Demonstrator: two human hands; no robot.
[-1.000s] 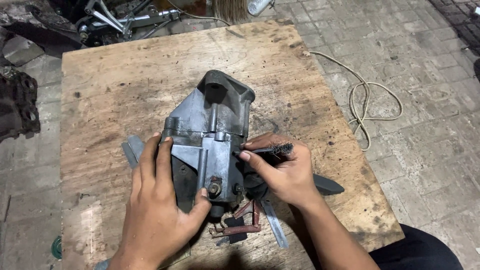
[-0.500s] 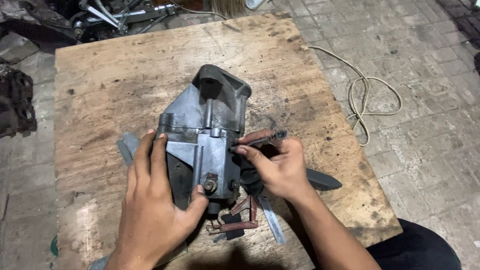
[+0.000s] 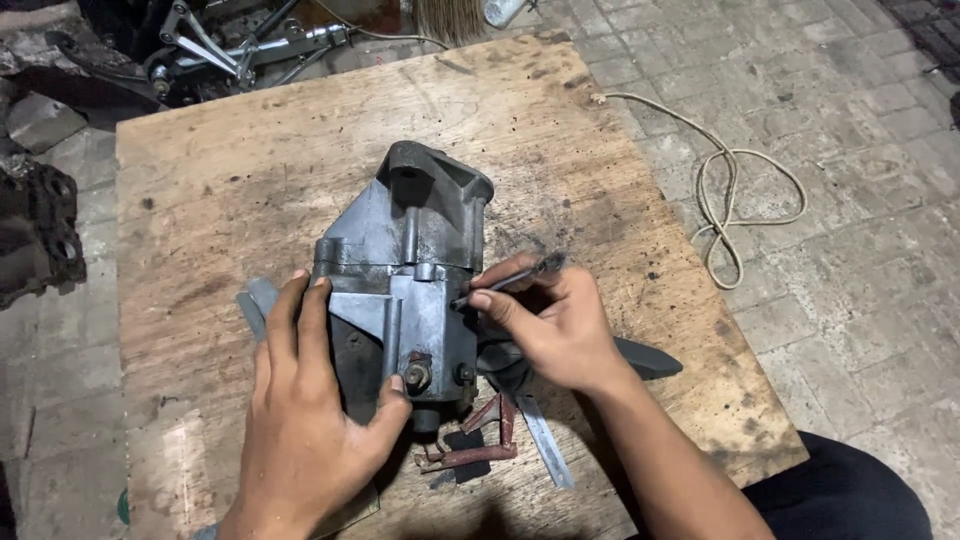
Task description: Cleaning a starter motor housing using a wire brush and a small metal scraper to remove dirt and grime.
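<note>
A grey cast-metal housing [image 3: 405, 270] lies on a worn wooden board [image 3: 220, 180]. My left hand [image 3: 315, 410] lies flat over its lower left side, thumb near a rusty bolt [image 3: 417, 374]. My right hand [image 3: 555, 325] holds a thin dark pointed tool [image 3: 510, 280] like a pen, with its tip against the housing's right edge. Rusty pliers [image 3: 480, 440] and a flat metal blade [image 3: 545, 440] lie just below the housing.
A dark flat handle [image 3: 645, 358] sticks out to the right behind my right wrist. A pale cord [image 3: 740, 210] loops on the paved floor to the right. Dark machine parts [image 3: 40, 235] sit at the left, and metal frame pieces [image 3: 240, 50] beyond the board.
The view has shifted slightly. Both hands stay on the housing, and the right hand's tool has barely moved along the housing's right edge.
</note>
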